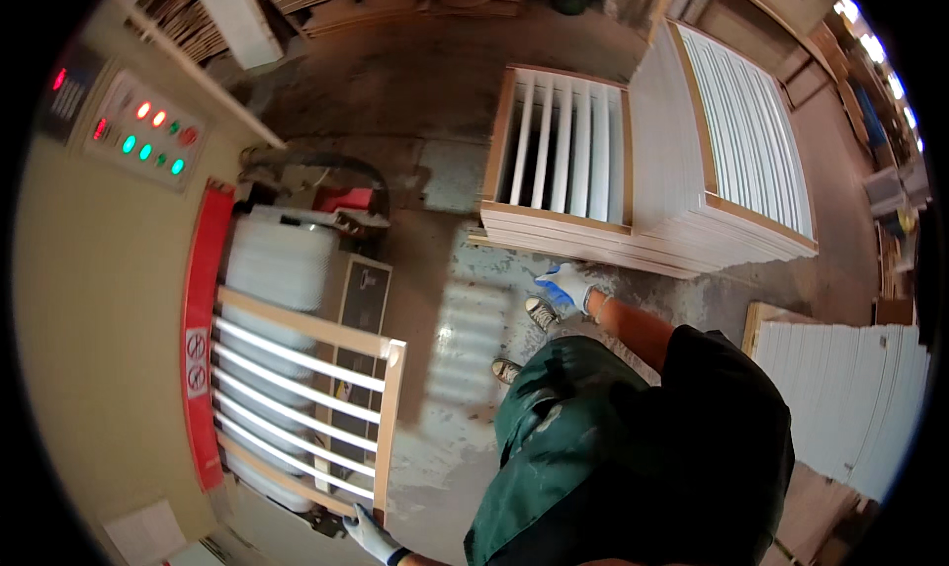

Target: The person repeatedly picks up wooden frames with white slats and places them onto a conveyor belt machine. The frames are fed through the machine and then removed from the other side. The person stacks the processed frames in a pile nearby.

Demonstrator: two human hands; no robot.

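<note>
A slatted wooden frame (pixel 301 408) with white slats lies on the machine's infeed at the lower left. My left hand (pixel 371 534), in a white and blue glove, grips its near corner at the picture's bottom edge. My right hand (pixel 566 286), gloved the same way, reaches out in front of me just below the bottom edge of a stack of slatted frames (pixel 559 185). It holds nothing and its fingers are spread. My green apron and both shoes show between the hands.
The beige machine (pixel 99 348) has a red guard strip (pixel 205 339) and a panel of lit lamps (pixel 148 131). A taller stack of white slatted panels (pixel 741 141) stands at the right, another stack (pixel 850 398) at the lower right. The floor is worn concrete (pixel 435 101).
</note>
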